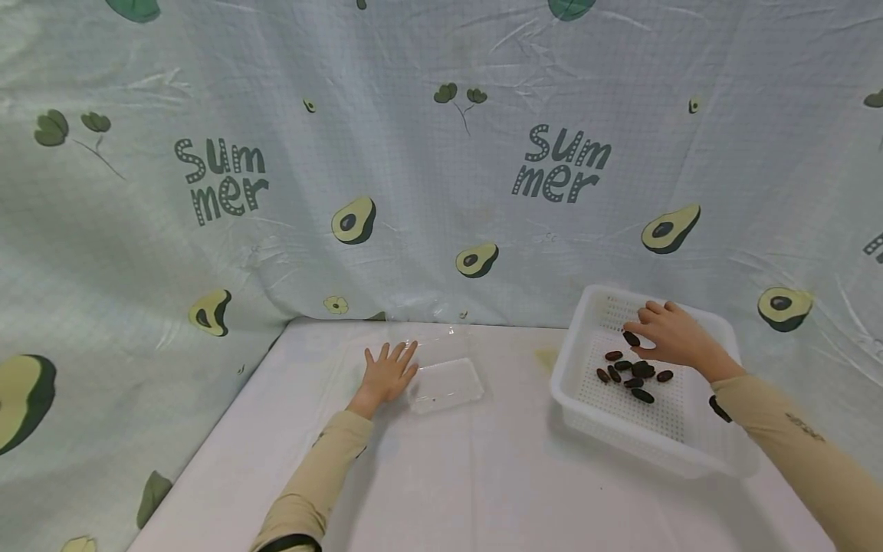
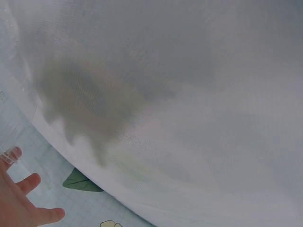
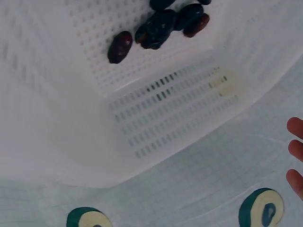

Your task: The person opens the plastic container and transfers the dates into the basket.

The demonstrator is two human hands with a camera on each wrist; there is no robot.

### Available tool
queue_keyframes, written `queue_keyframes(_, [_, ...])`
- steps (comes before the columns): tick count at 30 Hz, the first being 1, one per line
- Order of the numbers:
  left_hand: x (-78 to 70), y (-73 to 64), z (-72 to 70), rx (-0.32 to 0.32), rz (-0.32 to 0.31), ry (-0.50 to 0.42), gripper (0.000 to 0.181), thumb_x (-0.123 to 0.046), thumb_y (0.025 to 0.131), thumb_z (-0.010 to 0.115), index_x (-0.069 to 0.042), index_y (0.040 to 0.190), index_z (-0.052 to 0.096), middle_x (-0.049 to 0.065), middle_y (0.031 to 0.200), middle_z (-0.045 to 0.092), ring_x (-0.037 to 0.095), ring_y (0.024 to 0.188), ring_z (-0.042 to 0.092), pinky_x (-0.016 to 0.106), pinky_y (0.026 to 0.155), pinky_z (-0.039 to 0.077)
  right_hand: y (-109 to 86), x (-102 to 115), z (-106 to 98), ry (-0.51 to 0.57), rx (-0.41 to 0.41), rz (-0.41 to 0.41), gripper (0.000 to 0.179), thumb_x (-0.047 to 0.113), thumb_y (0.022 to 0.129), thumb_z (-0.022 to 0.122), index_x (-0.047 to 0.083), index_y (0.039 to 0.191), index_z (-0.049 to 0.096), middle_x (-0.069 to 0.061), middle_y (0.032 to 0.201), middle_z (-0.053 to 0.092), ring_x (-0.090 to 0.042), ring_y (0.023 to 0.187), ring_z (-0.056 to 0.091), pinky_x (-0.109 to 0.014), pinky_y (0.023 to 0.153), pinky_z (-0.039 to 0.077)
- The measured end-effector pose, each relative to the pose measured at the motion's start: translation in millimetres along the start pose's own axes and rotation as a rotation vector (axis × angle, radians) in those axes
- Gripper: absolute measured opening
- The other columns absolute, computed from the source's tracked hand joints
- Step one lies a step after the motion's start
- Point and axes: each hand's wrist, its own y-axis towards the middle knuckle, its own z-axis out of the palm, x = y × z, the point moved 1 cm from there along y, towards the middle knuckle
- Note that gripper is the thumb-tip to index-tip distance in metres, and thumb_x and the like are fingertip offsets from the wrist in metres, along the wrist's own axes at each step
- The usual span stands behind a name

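Note:
Above the white perforated basket (image 1: 635,441), my right hand (image 1: 671,337) pinches a dark oval grape (image 1: 631,338) between thumb and finger. Several more grapes (image 1: 642,395), dark purple to reddish, lie on the basket floor; a few also show at the top of the right wrist view. My left hand (image 1: 388,373), its fingers spread, is at the left side of a clear plastic box (image 1: 448,386) on the table. In the left wrist view, spread fingers (image 2: 29,183) appear at the lower left, with a bit of clear plastic (image 2: 8,155) by one fingertip.
A white cloth covers the table (image 1: 510,475). Behind it hangs a pale curtain (image 1: 414,153) printed with avocados and lettering, close to the far sides of the box and basket. The basket's raised walls surround the grapes.

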Motion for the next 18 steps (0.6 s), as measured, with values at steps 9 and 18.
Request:
queue_keyframes(9, [1.2, -0.8, -1.5, 0.007, 0.001, 0.018, 0.051, -0.039, 0.096, 0.029, -0.016, 0.141, 0.027, 0.011, 0.142, 0.034, 0.041, 0.131, 0.026, 0.069, 0.098, 0.012, -9.8, -1, 23, -0.036, 0.199, 0.056, 0.034, 0.033, 0.061, 0.078, 0.017, 0.087, 0.063, -0.003, 0.071, 0.052, -0.021, 0.065, 0.046, -0.035, 0.052, 0.037])
queue_keyframes(18, [-0.4, -1.9, -3.2, 0.016, 0.000, 0.028, 0.051, -0.039, 0.096, 0.028, -0.017, 0.142, 0.025, 0.010, 0.143, 0.033, 0.041, 0.131, 0.026, 0.069, 0.098, 0.013, -0.2, 7, 38, -0.041, 0.281, 0.079, 0.033, 0.035, 0.064, 0.076, 0.018, 0.088, 0.061, -0.007, 0.076, 0.056, -0.024, 0.070, 0.049, -0.041, 0.056, 0.041])
